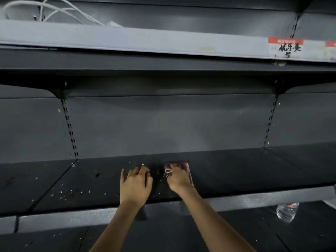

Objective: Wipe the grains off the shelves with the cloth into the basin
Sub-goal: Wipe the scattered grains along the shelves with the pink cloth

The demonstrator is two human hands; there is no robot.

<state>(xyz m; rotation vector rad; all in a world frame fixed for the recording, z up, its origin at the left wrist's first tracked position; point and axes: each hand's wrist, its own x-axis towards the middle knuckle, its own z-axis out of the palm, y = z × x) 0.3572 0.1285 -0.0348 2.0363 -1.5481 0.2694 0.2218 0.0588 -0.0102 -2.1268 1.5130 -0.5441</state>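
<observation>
1. A person is leaning both forearms into the dark middle shelf (236,171) of a store rack, and both hands are lying on its surface near the centre, close together but not touching.
2. The right hand (179,178) is gripping a pinkish cloth (185,167), fingers curled over its folded left end; the cloth is running away from the viewer toward the back wall and peeking out on the hand's right side.
3. The left hand (135,184) is resting flat, fingers spread and relaxed, holding nothing.
4. A small cluster of grains (161,174) is lying in the narrow gap between the two hands, just left of the cloth's leading edge, so the cloth hand is the nearer one to work it.
5. A wider scatter of grains (71,192) is lying well to the left, nearer the shelf's front edge and beyond the left hand.
6. I am judging that the coming wipe has to travel leftward and toward the front lip, since that is where the remaining grains are lying relative to the cloth.
7. The basin is not showing anywhere here, so I cannot tell where the grains are meant to drop.
8. A clear plastic bottle (287,210) is standing on the lower shelf at the right, and white cables (54,10) are coiling on the top shelf.
</observation>
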